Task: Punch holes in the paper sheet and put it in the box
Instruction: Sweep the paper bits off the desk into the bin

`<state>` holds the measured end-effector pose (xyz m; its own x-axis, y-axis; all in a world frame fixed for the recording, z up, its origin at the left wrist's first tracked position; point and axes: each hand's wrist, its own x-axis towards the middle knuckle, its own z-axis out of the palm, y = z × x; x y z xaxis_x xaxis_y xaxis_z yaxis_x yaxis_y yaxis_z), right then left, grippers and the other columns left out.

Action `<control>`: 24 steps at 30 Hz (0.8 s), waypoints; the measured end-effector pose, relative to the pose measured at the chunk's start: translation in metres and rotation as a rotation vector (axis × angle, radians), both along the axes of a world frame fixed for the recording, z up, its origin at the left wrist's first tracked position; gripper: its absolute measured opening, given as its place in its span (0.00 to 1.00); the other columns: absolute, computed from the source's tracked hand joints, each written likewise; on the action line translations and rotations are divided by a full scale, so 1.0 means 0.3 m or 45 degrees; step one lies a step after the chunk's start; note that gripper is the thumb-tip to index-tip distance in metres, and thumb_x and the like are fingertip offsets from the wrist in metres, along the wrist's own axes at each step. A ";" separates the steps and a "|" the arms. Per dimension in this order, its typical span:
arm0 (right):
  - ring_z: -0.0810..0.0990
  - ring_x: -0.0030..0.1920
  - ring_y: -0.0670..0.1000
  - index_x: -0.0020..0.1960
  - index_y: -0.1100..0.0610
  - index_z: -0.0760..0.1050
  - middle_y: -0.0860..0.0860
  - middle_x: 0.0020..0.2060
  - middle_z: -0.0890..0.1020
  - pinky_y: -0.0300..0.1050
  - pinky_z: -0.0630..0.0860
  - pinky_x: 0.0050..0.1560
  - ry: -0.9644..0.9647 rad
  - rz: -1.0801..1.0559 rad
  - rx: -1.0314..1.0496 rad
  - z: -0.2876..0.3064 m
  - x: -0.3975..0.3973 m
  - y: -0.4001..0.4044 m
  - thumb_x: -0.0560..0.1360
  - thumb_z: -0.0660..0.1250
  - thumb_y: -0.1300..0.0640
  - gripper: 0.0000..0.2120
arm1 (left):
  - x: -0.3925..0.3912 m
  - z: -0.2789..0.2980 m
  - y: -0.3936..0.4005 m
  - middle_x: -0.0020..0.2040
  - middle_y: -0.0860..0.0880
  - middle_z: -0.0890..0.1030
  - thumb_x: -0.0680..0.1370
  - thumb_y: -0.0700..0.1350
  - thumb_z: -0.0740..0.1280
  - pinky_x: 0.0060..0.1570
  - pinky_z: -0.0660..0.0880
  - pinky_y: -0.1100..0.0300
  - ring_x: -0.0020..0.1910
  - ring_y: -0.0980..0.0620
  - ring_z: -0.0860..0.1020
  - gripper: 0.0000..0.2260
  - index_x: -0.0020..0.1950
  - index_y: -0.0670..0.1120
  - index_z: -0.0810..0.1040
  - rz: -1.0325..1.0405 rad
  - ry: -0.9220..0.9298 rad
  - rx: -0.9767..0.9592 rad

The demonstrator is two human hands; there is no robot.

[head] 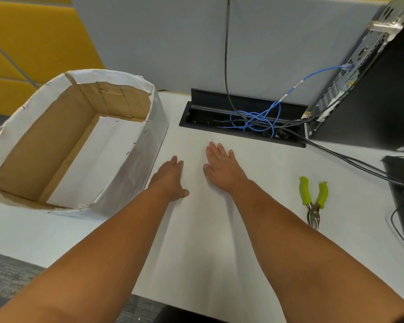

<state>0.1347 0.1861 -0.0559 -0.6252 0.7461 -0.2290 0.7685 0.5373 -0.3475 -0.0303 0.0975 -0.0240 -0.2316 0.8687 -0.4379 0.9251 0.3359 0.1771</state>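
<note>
Head view of a white tabletop (56, 231). Both forearms reach forward; the left hand (170, 177) and the right hand (222, 164) lie palm-down with fingers straight, side by side and slightly apart, holding nothing. They rest on a pale surface in which the paper sheet cannot be told from the tabletop, as the two are the same white. The box (135, 159), cardboard inside and wrapped in white paper outside, stands open-topped just left of the left hand; a white sheet lines its floor. The hole punch (313, 201), a plier type with green handles, lies flat well to the right of the right hand, jaws pointing toward the near edge, touched by neither hand. Beyond the hands, a black cable tray (243, 122) set into the tabletop holds a tangled blue cable (261, 117). Right of the tray stands a computer tower (364, 94).
</note>
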 end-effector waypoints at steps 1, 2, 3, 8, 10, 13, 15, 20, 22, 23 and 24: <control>0.39 0.79 0.51 0.80 0.56 0.42 0.51 0.80 0.42 0.52 0.37 0.77 -0.009 0.025 0.014 -0.003 -0.014 0.006 0.84 0.44 0.48 0.28 | -0.001 -0.003 0.000 0.79 0.50 0.44 0.73 0.54 0.73 0.74 0.57 0.51 0.78 0.48 0.49 0.45 0.79 0.47 0.46 -0.006 0.006 0.003; 0.40 0.79 0.51 0.80 0.55 0.42 0.50 0.80 0.42 0.52 0.37 0.77 -0.014 0.060 0.030 -0.006 -0.025 0.008 0.84 0.44 0.48 0.28 | -0.003 -0.007 0.000 0.79 0.50 0.44 0.73 0.54 0.72 0.74 0.56 0.50 0.78 0.48 0.49 0.45 0.79 0.47 0.46 -0.008 0.009 0.001; 0.40 0.79 0.51 0.81 0.54 0.43 0.49 0.80 0.43 0.52 0.37 0.77 -0.013 0.103 0.047 -0.008 -0.030 0.010 0.84 0.44 0.49 0.28 | -0.004 -0.009 0.000 0.79 0.50 0.44 0.73 0.54 0.72 0.74 0.56 0.50 0.78 0.48 0.49 0.45 0.79 0.47 0.46 -0.010 0.010 0.001; 0.43 0.80 0.49 0.81 0.52 0.47 0.46 0.80 0.48 0.50 0.39 0.78 0.048 0.364 0.091 -0.015 0.040 -0.025 0.84 0.47 0.50 0.26 | -0.001 -0.013 -0.008 0.79 0.50 0.43 0.74 0.53 0.72 0.75 0.56 0.50 0.78 0.48 0.48 0.44 0.79 0.47 0.46 -0.008 0.009 0.011; 0.43 0.80 0.48 0.80 0.52 0.48 0.46 0.80 0.48 0.50 0.39 0.78 0.027 0.421 0.108 -0.020 0.099 -0.053 0.84 0.47 0.49 0.26 | 0.006 -0.011 -0.015 0.79 0.50 0.43 0.74 0.53 0.71 0.75 0.55 0.50 0.78 0.48 0.47 0.43 0.79 0.47 0.46 0.004 0.001 0.016; 0.44 0.80 0.47 0.80 0.51 0.49 0.45 0.80 0.48 0.51 0.39 0.78 0.001 0.444 0.124 -0.021 0.185 -0.108 0.82 0.43 0.45 0.28 | 0.023 -0.007 -0.030 0.80 0.50 0.44 0.76 0.51 0.69 0.74 0.56 0.49 0.78 0.47 0.47 0.40 0.79 0.47 0.47 0.027 0.001 0.016; 0.44 0.80 0.47 0.80 0.52 0.49 0.44 0.80 0.48 0.51 0.39 0.78 -0.008 0.442 0.115 -0.017 0.236 -0.143 0.80 0.40 0.43 0.30 | 0.042 -0.002 -0.042 0.80 0.49 0.45 0.76 0.50 0.70 0.74 0.57 0.48 0.78 0.46 0.48 0.40 0.79 0.47 0.48 0.035 0.007 0.018; 0.48 0.79 0.48 0.80 0.55 0.53 0.48 0.79 0.53 0.49 0.40 0.78 0.103 0.394 0.109 -0.008 0.321 -0.225 0.80 0.41 0.42 0.32 | 0.087 0.003 -0.083 0.79 0.48 0.46 0.75 0.49 0.71 0.73 0.59 0.46 0.78 0.44 0.49 0.40 0.78 0.46 0.50 0.038 -0.003 0.030; 0.50 0.80 0.50 0.80 0.58 0.51 0.51 0.79 0.54 0.47 0.39 0.78 0.259 0.088 0.123 -0.015 0.366 -0.258 0.80 0.41 0.44 0.32 | 0.102 0.002 -0.099 0.79 0.48 0.46 0.75 0.49 0.71 0.73 0.59 0.45 0.78 0.43 0.49 0.40 0.78 0.46 0.50 0.024 -0.005 0.010; 0.49 0.80 0.50 0.80 0.59 0.50 0.52 0.79 0.54 0.46 0.38 0.78 0.316 -0.112 0.118 -0.020 0.389 -0.269 0.80 0.42 0.45 0.32 | 0.109 0.001 -0.109 0.79 0.48 0.46 0.75 0.50 0.71 0.73 0.59 0.45 0.78 0.43 0.49 0.40 0.78 0.46 0.50 0.023 -0.005 0.003; 0.48 0.80 0.50 0.80 0.60 0.48 0.53 0.80 0.53 0.46 0.38 0.78 0.336 -0.281 0.100 -0.026 0.410 -0.277 0.81 0.42 0.46 0.31 | 0.116 0.002 -0.117 0.79 0.48 0.46 0.75 0.50 0.71 0.73 0.59 0.45 0.78 0.43 0.49 0.40 0.78 0.46 0.49 0.025 -0.006 0.000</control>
<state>0.2577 0.1030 -0.0637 -0.4772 0.8786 -0.0173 0.7582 0.4016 -0.5137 0.0044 0.0623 -0.0236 -0.2462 0.8639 -0.4394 0.9175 0.3538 0.1815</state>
